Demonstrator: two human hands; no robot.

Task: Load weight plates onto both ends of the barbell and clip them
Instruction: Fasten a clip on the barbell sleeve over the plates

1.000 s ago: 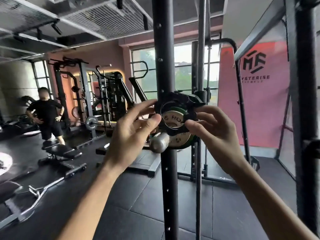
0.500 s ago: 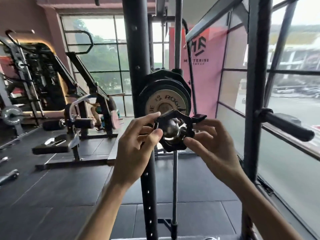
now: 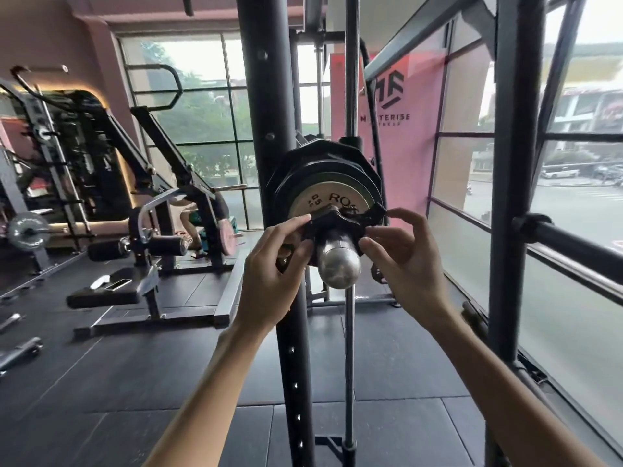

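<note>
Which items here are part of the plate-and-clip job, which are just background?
In the job:
left hand
right hand
collar clip
barbell sleeve end
weight plates

Background:
leg machine
pink banner
loose bars on floor

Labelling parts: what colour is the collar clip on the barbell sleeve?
Black: the plastic collar clip around the silver barbell sleeve, head view.

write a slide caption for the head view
Both hands push a black plastic collar along the steel barbell sleeve.
</note>
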